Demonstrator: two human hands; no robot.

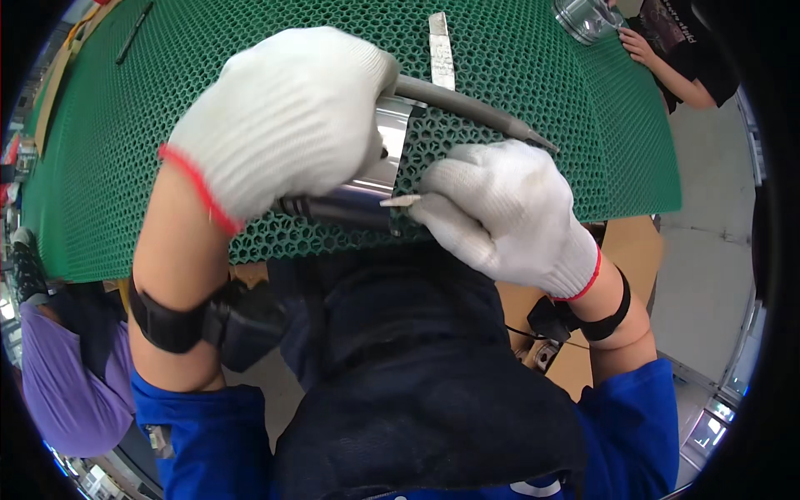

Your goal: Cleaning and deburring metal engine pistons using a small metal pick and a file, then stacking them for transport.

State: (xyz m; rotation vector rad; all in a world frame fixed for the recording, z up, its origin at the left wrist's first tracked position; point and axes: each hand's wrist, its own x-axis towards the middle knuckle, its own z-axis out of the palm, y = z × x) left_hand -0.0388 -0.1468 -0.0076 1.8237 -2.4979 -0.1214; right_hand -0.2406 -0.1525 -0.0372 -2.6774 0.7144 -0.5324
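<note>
On green matting (533, 58), a cylinder (391, 158), best kept steady, is grasped by the left grip (287, 117); at its edge, a pale sliver (401, 201) is pinched by the right grip (510, 212).

The metal cylinder (394, 142) looks glossy, the gloves (283, 112) matt knitted cloth.

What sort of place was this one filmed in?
Likely a workshop or factory assembly area: a green honeycomb mat covers the work surface, the gloved left hand is on a shiny metal part, and another person's hand is at a second metal part.
</note>
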